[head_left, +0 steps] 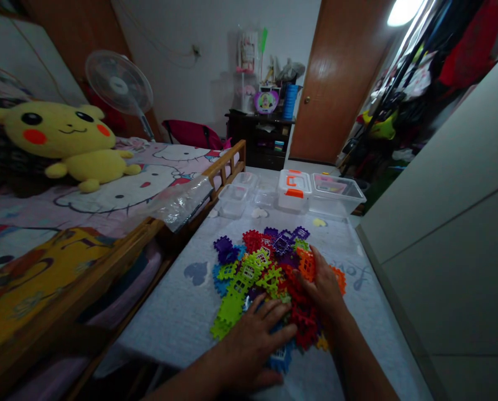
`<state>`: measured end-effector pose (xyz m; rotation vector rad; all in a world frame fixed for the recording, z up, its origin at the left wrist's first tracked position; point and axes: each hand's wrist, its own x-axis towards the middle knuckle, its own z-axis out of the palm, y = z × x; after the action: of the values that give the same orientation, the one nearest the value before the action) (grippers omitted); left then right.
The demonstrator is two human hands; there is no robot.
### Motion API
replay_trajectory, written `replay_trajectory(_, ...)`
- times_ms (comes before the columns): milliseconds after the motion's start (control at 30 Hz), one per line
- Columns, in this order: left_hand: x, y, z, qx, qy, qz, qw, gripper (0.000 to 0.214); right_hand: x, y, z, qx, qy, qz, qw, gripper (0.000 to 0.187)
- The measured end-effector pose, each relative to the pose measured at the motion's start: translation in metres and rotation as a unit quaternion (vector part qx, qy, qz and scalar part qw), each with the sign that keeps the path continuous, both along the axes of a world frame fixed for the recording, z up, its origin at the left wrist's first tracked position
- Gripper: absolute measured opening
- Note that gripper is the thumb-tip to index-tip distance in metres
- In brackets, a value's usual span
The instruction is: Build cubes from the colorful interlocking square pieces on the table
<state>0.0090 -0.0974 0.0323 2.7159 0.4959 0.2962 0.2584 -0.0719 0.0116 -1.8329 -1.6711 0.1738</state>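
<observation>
**Both hands on the tile heap: left flat, right grip unclear**

We find the left hand (252, 341) laid palm down on the near edge of the tiles (257, 267). Its fingers (274, 314) are spread and almost straight, pressing on green, blue and red pieces. It grasps nothing.

The right hand (324, 285) lies on the right side of the heap with its back toward the camera. Its fingers bend down against an orange tile (306, 263). We cannot tell whether they clasp that tile or merely rest on it, as the hand itself hides the fingertips.

The tiles lie in a loose, overlapping heap at the middle of the table (182, 312), on a grey cloth. Purple pieces sit at the far side, green to the left, red and orange to the right.

At the far end of the table stands a box (294, 190) with an orange handle. A clear bin (340, 201) is just beside it on the right and small clear tubs (232, 200) stand on its left. All are well apart from both hands, with bare cloth between them and the heap.

A wooden bed rail (227, 167) runs close along the table's left edge, and a clear plastic bag (182, 201) hangs over it toward the cloth. A yellow plush (65, 139) lies on the bed, with a fan (118, 83) behind it. A pale wall (449, 223) borders the table on the right. A door (340, 83) and a dark cabinet (259, 139) stand at the back.
</observation>
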Motion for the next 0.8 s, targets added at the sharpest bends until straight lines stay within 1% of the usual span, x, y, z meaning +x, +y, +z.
replay_trajectory(100,0.005,0.003,-0.006,0.030,-0.015,0.019,0.999,0.065,-0.001,-0.001,-0.001,0.009,-0.013,0.047,0.999,0.086)
replay_trajectory(167,0.007,0.005,-0.012,0.055,-0.033,0.025,0.998,0.061,-0.002,-0.001,-0.002,0.005,-0.021,0.065,0.998,0.087)
replay_trajectory(333,0.011,0.011,-0.024,0.107,-0.079,0.041,0.990,0.057,-0.002,0.001,-0.009,0.002,-0.037,0.065,0.997,0.074)
replay_trajectory(400,0.012,0.014,-0.026,0.123,-0.097,0.053,0.986,0.055,-0.002,0.002,-0.011,0.009,-0.032,0.057,0.998,0.070)
replay_trajectory(500,0.013,0.021,-0.023,0.138,-0.116,0.077,0.981,0.053,0.000,0.002,-0.011,0.029,-0.021,0.053,0.998,0.060)
replay_trajectory(567,0.013,0.026,-0.020,0.135,-0.124,0.096,0.978,0.052,0.000,0.003,-0.009,0.041,-0.017,0.048,0.998,0.053)
replay_trajectory(633,0.014,0.031,-0.017,0.114,-0.131,0.121,0.977,0.054,0.000,0.003,-0.007,0.052,-0.012,0.038,0.998,0.050)
replay_trajectory(700,0.014,0.035,-0.014,0.078,-0.142,0.153,0.975,0.057,-0.001,0.002,-0.005,0.066,-0.003,0.028,0.997,0.048)
replay_trajectory(800,0.016,0.040,-0.009,0.019,-0.175,0.208,0.962,0.059,-0.002,0.000,-0.003,0.087,0.010,0.014,0.996,0.045)
